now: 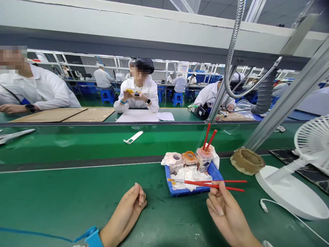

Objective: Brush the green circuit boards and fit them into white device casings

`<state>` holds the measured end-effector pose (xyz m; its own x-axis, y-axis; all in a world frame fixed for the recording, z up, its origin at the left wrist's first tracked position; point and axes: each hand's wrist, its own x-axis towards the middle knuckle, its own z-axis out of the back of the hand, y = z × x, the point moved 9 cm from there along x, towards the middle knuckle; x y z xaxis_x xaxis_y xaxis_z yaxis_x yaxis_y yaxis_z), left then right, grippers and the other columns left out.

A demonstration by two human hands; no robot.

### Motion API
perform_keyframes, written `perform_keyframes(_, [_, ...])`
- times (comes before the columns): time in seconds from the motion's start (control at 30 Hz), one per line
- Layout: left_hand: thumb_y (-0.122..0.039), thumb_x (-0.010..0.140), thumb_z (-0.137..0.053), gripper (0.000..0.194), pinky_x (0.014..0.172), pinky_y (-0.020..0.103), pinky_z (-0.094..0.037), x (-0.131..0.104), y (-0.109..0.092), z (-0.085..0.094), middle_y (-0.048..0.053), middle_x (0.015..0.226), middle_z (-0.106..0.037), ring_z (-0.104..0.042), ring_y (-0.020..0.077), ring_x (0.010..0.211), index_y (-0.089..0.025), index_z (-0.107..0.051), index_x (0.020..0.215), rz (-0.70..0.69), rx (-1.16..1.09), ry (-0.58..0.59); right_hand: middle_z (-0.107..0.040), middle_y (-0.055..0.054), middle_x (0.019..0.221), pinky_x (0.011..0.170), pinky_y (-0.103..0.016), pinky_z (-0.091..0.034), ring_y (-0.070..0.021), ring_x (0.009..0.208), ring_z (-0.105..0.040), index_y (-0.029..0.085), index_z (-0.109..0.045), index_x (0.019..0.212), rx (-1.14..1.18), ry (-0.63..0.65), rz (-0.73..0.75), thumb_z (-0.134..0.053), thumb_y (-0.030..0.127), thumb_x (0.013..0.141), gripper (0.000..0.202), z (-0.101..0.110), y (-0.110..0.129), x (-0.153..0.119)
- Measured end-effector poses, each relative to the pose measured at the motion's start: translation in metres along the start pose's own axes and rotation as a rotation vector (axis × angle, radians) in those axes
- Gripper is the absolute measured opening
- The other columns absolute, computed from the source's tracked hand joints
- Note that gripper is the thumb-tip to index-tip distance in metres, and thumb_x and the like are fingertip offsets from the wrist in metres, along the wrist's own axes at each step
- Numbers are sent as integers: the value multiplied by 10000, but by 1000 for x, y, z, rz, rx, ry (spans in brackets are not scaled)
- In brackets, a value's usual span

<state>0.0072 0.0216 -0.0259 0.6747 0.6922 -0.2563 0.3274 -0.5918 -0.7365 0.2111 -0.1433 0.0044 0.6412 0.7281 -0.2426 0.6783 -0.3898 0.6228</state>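
My right hand (223, 206) pinches a red-handled paintbrush (203, 184) just in front of a blue tray (180, 192). A second red brush (235, 181) lies close behind it, across the tray. My left hand (131, 202) rests on the green table with its fingers curled together and nothing visible in them; a blue band (94, 236) is on its wrist. In the tray are crumpled white tissue (190, 174), an open jar with an orange rim (189, 157), a wrapped jar (176, 161) and a square bottle (204, 159) with two red sticks (210, 140) upright in it.
A brown tape roll (247, 160) and a white fan (288, 192) with a white cable (264, 206) stand on the right. A white flat piece (133, 137) lies on the green strip beyond. Across it, a person (138, 92) holds a small object. A metal post slants at right.
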Motion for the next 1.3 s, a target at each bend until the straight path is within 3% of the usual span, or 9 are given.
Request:
perform_keyframes(0.13, [-455, 780, -602, 337, 542, 226, -340, 0, 0, -1, -21, 523, -467, -362, 91, 530, -158, -558, 626, -1, 5, 3, -554, 17, 580, 391, -158, -340, -14, 361, -309, 143, -617, 630, -33, 15, 9, -866, 354, 562, 333, -2, 1, 0])
perform_keyframes(0.27, [-458, 779, -603, 338, 546, 229, -341, 0, 0, -1, -22, 525, -467, -358, 91, 526, -159, -556, 628, 12, 11, 2, -608, -3, 691, 393, -157, -325, -14, 367, -321, 166, -613, 722, -114, 10, 89, -811, 405, 647, 320, -2, 9, -1])
perform_keyframes(0.37, [-460, 765, -618, 338, 544, 230, -340, -1, -1, -2, -23, 528, -467, -359, 91, 526, -159, -550, 627, 11, 20, -7, -620, -8, 723, 411, -176, -345, -49, 393, -397, 199, -586, 799, -320, 5, 266, -716, 449, 754, 286, -2, 22, -5])
perform_keyframes(0.5, [-448, 763, -627, 333, 544, 231, -337, -3, -3, -6, -24, 532, -464, -357, 89, 523, -159, -541, 621, 9, 36, -5, -601, -10, 665, 454, -230, -398, -119, 467, -483, 226, -583, 987, -652, 96, 546, -557, 443, 880, 243, -9, 34, -17])
perform_keyframes(0.67, [-462, 761, -621, 350, 556, 236, -345, -3, -2, -6, -18, 536, -469, -368, 93, 532, -157, -541, 611, 11, 43, 1, -573, -15, 632, 518, -248, -437, -154, 576, -547, 224, -600, 1042, -1011, 100, 650, -456, 385, 942, 238, -10, 32, -25])
perform_keyframes(0.9, [-434, 830, -543, 345, 586, 248, -354, -1, 2, -2, -12, 566, -474, -373, 101, 556, -162, -539, 617, 27, 31, 13, -561, -9, 751, 464, -238, -445, -124, 521, -545, 257, -614, 928, -762, 101, 945, -483, 304, 932, 139, -14, 54, -49])
perform_keyframes(0.97, [-440, 829, -542, 349, 587, 250, -352, -2, 2, -2, -12, 567, -473, -369, 102, 556, -163, -539, 616, 31, 33, 16, -576, -13, 732, 478, -254, -458, -141, 542, -555, 271, -610, 959, -718, 112, 967, -489, 304, 930, 129, -15, 56, -51])
perform_keyframes(1.17, [-431, 793, -597, 338, 569, 242, -335, -3, 0, -5, -15, 553, -465, -357, 99, 545, -158, -545, 601, 20, 74, 25, -604, -55, 767, 476, -263, -450, -152, 555, -554, 238, -635, 986, -917, 126, 848, -495, 343, 925, 186, -21, 44, -41])
perform_keyframes(1.3, [-431, 753, -644, 338, 553, 236, -322, -3, -1, -8, -17, 539, -454, -345, 95, 533, -152, -545, 589, 14, 91, 31, -531, -3, 689, 485, -265, -436, -141, 548, -528, 258, -610, 891, -693, 137, 972, -481, 328, 934, 153, -21, 58, -54])
